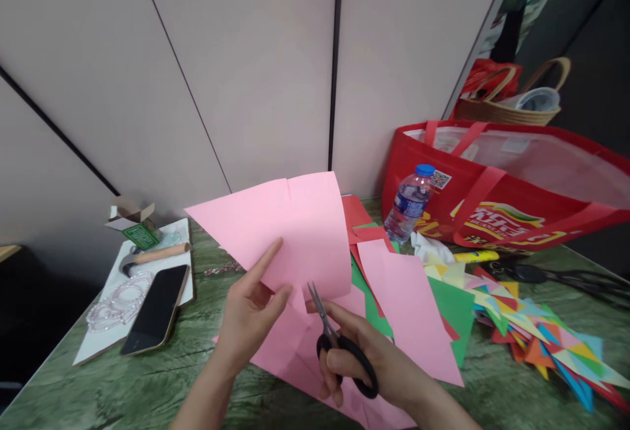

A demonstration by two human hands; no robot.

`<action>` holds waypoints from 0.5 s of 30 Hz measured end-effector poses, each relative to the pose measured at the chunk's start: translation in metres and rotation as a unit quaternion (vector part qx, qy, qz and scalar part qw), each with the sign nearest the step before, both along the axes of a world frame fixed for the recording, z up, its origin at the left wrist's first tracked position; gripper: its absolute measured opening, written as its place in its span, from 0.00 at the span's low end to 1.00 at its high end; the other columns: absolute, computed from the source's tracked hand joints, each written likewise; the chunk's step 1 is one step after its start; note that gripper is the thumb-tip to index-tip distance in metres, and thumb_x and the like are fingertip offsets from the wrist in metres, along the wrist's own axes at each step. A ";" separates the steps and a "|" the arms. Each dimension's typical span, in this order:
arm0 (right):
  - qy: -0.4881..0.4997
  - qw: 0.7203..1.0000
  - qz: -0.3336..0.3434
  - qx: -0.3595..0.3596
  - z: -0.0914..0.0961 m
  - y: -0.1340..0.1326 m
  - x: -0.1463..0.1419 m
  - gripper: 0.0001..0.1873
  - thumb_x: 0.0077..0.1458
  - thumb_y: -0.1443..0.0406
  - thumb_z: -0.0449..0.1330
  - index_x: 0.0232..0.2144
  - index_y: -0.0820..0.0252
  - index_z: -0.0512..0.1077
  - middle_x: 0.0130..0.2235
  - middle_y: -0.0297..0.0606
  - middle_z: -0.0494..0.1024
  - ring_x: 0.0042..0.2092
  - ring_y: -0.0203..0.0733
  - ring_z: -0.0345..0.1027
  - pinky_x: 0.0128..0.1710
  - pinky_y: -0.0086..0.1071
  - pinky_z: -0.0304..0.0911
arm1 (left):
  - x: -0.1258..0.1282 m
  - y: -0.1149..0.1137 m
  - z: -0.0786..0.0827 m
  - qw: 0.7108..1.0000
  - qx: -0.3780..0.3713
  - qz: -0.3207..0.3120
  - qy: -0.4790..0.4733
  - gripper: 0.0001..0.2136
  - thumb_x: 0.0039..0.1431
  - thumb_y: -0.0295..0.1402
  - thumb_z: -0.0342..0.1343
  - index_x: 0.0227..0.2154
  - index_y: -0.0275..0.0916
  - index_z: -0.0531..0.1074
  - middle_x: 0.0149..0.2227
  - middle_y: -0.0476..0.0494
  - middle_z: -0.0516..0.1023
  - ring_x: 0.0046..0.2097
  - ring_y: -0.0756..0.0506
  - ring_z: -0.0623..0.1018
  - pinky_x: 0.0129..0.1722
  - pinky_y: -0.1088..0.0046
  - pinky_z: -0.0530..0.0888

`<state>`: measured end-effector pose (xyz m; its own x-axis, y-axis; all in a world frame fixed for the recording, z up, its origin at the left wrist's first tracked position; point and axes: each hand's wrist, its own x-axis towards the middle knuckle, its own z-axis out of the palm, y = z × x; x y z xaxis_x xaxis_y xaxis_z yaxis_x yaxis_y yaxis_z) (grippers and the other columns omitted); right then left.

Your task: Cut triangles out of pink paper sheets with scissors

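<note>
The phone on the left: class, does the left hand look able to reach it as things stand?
Probably yes: the phone lies uncovered, with green tabletop between it and the left hand. That hand is holding the pink sheet, though, so it would likely have to let go first.

Dimmish, soft indoor light; picture a bit soft, wide-angle stretch at edges.
Light diffuse, source out of frame, direction can't tell; pale wall panels (256, 75) and raised pink sheet (310, 226) brightest, sheet lit fairly evenly; muted shading on left hand (251, 308) and right hand (378, 351); far-left lower corner and dark panel (595, 56) at upper right sink near black; small highlights on bottle (407, 205); scissors (322, 315) readable, slightly soft; red bag (541, 200) pulled wide at right, print smeary; panel seams splay outward.
</note>
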<state>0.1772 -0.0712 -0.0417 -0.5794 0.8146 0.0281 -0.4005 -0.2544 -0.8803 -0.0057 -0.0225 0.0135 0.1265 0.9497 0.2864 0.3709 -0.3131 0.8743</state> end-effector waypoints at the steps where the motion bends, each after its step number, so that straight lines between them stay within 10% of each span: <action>1: 0.001 1.000 0.001 0.000 -0.001 0.000 0.000 0.34 0.55 0.65 0.60 0.60 0.60 0.49 0.22 0.29 0.75 0.22 0.32 0.68 0.29 0.32 0.65 | 0.000 0.000 0.000 1.000 0.001 -0.001 -0.005 0.29 0.52 0.34 0.58 0.58 0.40 0.62 0.23 0.51 0.74 0.18 0.54 0.60 0.16 0.78 0.63; 15: -0.025 1.000 0.005 -0.013 0.002 -0.001 0.000 0.39 0.52 0.63 0.62 0.61 0.58 0.48 0.23 0.30 0.75 0.22 0.33 0.69 0.26 0.30 0.64 | 0.001 0.000 0.001 0.999 0.014 0.002 -0.030 0.28 0.50 0.32 0.59 0.56 0.42 0.64 0.39 0.41 0.79 0.25 0.51 0.72 0.21 0.77 0.71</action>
<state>0.1771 -0.0720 -0.0400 -0.5879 0.8086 -0.0217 -0.3542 -0.2815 -0.8918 -0.0044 -0.0225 0.0144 0.1051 0.9418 0.3192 0.3201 -0.3359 0.8858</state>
